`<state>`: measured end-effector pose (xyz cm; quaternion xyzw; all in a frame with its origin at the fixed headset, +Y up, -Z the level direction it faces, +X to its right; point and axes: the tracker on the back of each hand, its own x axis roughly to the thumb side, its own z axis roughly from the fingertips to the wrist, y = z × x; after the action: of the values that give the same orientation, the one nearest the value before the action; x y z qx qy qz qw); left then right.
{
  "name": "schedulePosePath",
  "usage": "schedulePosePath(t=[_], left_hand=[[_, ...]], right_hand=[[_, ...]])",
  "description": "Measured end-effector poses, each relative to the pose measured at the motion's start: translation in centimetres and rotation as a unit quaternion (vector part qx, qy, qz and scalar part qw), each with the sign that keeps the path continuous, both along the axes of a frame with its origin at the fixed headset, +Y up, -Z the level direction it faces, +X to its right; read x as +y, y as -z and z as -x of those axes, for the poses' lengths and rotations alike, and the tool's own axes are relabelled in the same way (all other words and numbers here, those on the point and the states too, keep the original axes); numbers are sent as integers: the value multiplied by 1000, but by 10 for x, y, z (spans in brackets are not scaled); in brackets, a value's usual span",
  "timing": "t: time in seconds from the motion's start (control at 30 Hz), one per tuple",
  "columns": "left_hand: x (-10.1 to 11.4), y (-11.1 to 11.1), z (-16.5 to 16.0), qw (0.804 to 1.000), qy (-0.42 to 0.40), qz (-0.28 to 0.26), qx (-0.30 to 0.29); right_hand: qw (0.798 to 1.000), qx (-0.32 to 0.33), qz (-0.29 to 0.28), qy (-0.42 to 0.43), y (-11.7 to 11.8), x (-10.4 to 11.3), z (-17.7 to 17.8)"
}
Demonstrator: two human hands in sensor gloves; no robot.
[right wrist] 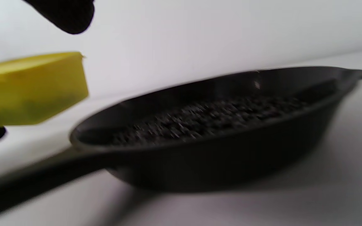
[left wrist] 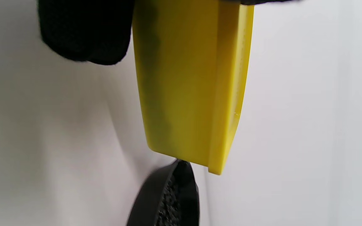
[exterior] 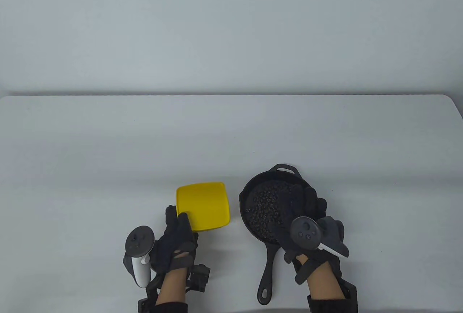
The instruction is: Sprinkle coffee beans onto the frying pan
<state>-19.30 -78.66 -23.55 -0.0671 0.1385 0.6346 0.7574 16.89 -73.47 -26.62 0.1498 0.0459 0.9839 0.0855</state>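
While left hand [exterior: 176, 242] gripped yellow container [exterior: 203, 206] at near corner, right hand [exterior: 303, 219] hovered fingers spread over coffee beans [exterior: 263, 211] in cast-iron skillet [exterior: 272, 254]; best spread evenly, stay inside rim

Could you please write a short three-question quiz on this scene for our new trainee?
1. True or false: the coffee beans lie in the cast-iron frying pan.
2. Which hand grips the yellow container? A) left hand B) right hand
3. Fill in: the right hand is above the ____.

Key: 1 true; 2 A; 3 frying pan.
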Motion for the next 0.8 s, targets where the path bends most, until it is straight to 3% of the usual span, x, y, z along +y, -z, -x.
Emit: schedulePosePath(t=[0.1,0.23,0.47,0.53,0.6,0.63,0.8], left_hand=[[-6,-1,5,999,8,35,16],[-9,-1,7,998,11,58,28],[2,0,12,984,141,100,42],[3,1,13,984,140,106,28],[12,0,11,986,142,80,28],[21,0,8,979,193,59,24],[54,-6,-21,923,379,-42,-61]], right_hand=[[998,-19,49,-23,3,-8,-3],[998,-35,45,-9,4,-11,-5],[998,-39,53,-21,4,-11,-6],[997,-39,56,-20,4,-11,-5],[998,-39,50,-18,3,-10,-5],[998,-39,45,-16,3,-9,-5],[998,-35,-10,42,-4,3,-6]])
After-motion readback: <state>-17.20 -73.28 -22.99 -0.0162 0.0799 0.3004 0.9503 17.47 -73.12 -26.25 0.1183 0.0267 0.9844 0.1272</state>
